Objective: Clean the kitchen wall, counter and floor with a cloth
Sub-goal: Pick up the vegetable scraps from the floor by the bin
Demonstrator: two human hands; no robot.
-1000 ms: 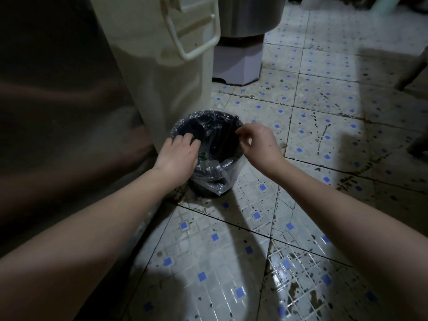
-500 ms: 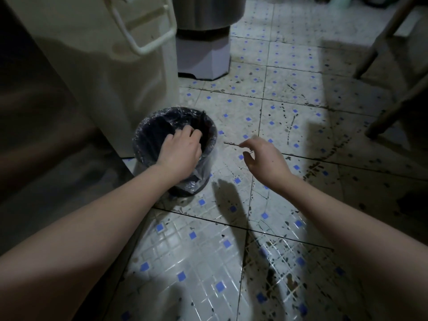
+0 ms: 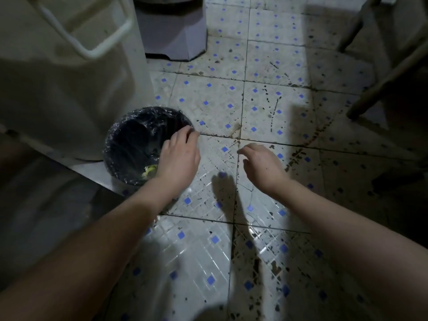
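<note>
Across the bottom of the frame, two bare forearms reaching up from the lower corners toward mid-frame. At centre left, one left hand [image 3: 178, 156], palm down, fingers loosely together and curled at the tips, resting on the right rim of one small round black bin lined with clear crinkled plastic [image 3: 136, 140]; whether those fingertips pinch the liner cannot be told. At centre right, one right hand [image 3: 261, 163], empty, fingers loosely curled and slightly apart, hovering over the floor, clear of the bin. Inside the bin, low and near the left wrist, one small yellow-green scrap [image 3: 150, 170]. No cloth visible anywhere in view. Underneath everything, white glossy tiled floor with small blue diamonds and dark speckled stains [image 3: 266, 107], heaviest right of centre. At upper left, one tall cream plastic container with a white loop handle [image 3: 69, 77], just beside the bin. At top centre, one pale grey faceted base [image 3: 173, 31] under a metal vessel cut off by the frame edge. At upper right, two dark slanted wooden legs [image 3: 382, 84], mostly in shadow.

Compared with half a second ago: left hand shifted from over the bin's middle to its right rim; right hand further from the bin, fingers less pinched; bin lower and more central in frame.
</note>
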